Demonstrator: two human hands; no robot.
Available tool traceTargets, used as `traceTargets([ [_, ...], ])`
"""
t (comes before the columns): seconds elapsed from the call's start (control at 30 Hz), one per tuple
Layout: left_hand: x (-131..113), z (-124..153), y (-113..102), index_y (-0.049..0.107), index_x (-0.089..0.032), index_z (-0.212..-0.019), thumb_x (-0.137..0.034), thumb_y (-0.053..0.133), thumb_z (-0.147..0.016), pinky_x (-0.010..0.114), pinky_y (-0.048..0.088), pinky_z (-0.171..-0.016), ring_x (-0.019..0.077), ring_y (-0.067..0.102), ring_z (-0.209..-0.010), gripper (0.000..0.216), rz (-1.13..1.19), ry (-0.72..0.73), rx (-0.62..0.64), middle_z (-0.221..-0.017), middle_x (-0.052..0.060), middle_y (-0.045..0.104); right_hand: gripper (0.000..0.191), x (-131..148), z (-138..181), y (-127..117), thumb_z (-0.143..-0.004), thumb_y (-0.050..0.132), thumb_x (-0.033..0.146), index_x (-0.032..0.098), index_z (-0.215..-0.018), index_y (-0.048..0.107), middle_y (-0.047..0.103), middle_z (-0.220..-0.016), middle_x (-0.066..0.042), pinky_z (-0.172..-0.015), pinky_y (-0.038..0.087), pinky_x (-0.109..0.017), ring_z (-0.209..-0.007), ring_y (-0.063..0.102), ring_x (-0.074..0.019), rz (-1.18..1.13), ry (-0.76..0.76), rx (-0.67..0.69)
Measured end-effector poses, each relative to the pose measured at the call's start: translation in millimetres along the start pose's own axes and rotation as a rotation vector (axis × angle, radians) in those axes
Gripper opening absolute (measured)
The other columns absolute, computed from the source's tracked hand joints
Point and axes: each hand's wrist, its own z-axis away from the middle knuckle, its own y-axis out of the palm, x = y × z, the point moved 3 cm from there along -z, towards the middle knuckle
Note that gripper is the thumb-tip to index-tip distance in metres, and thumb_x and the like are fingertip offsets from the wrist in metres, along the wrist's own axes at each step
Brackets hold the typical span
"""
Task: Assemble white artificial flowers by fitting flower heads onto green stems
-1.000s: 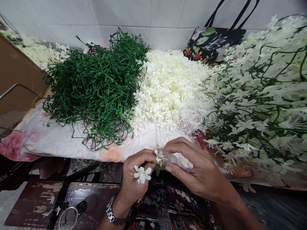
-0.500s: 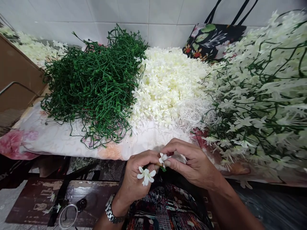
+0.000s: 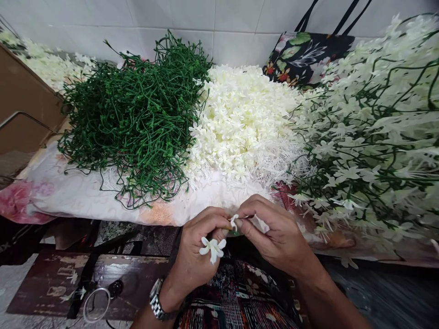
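My left hand (image 3: 202,242) is closed around a green stem, mostly hidden in the fingers. A white artificial flower (image 3: 212,249) pokes out below its thumb. Between my two hands is a second small white flower (image 3: 234,222), seen edge-on. The thumb and forefinger of my right hand (image 3: 270,233) pinch that flower against the left fingertips. Just beyond the hands lie a heap of loose white blossoms (image 3: 240,119) and, at its front right, a bunch of thin white stamens (image 3: 284,160).
A tangled pile of green plastic stems (image 3: 137,114) lies at left on the flowered cloth (image 3: 78,196). Assembled white flower sprays (image 3: 370,160) fill the right side. A cardboard box (image 3: 30,100) stands far left, a floral bag (image 3: 305,59) at the wall. Below left is a dark wooden bench (image 3: 137,283).
The small flower between my fingers has turned from facing the camera to edge-on, with my right fingertips closer over it. Both hands sit slightly higher in the view.
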Motion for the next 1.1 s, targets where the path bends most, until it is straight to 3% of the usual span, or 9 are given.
traceTargets([
  [0.13,7,3,0,0.061,-0.016,-0.074,-0.012,0.053,-0.083,0.023,0.048,-0.057,0.0147,0.062,-0.063,0.013,0.069,-0.174,-0.015,-0.068,0.003,0.065,0.007,-7,6,-8,-0.087,0.050,0.018,0.019,-0.082,0.054,0.058,-0.076,-0.002,-0.060,0.045,-0.025,-0.069,0.056,-0.0134,-0.120,0.141,-0.041],
  [0.27,12,8,1,0.059,-0.016,-0.074,-0.017,0.052,-0.085,0.022,0.045,-0.052,0.0132,0.058,-0.056,0.013,0.132,-0.284,-0.005,-0.061,0.000,0.057,0.009,-3,11,-8,-0.088,0.051,0.021,0.020,-0.081,0.056,0.057,-0.068,0.001,-0.053,0.043,-0.021,-0.058,0.052,-0.0104,-0.261,0.222,0.055],
  [0.43,6,6,1,0.059,-0.017,-0.074,-0.015,0.052,-0.084,0.022,0.043,-0.053,0.0120,0.056,-0.056,0.012,0.080,-0.209,-0.007,-0.063,-0.001,0.057,0.010,5,10,-4,-0.087,0.052,0.021,0.019,-0.077,0.056,0.055,-0.061,0.003,-0.047,0.039,-0.020,-0.052,0.049,-0.0090,-0.204,0.221,0.061],
  [0.7,-1,6,2,0.055,-0.018,-0.076,-0.007,0.048,-0.081,0.022,0.038,-0.051,0.0109,0.050,-0.055,0.013,-0.081,-0.030,0.006,-0.063,-0.001,0.054,0.009,11,5,-6,-0.084,0.052,0.015,0.019,-0.077,0.053,0.055,-0.060,0.004,-0.048,0.039,-0.018,-0.051,0.049,-0.0077,0.025,0.088,0.030],
  [1.1,8,4,12,0.053,-0.019,-0.077,-0.002,0.048,-0.077,0.021,0.036,-0.054,0.0095,0.047,-0.056,0.017,-0.092,-0.066,0.030,-0.064,-0.004,0.051,0.010,4,7,-4,-0.085,0.051,0.012,0.020,-0.080,0.055,0.057,-0.065,0.004,-0.049,0.039,-0.017,-0.052,0.052,-0.0069,0.117,0.013,0.013],
])
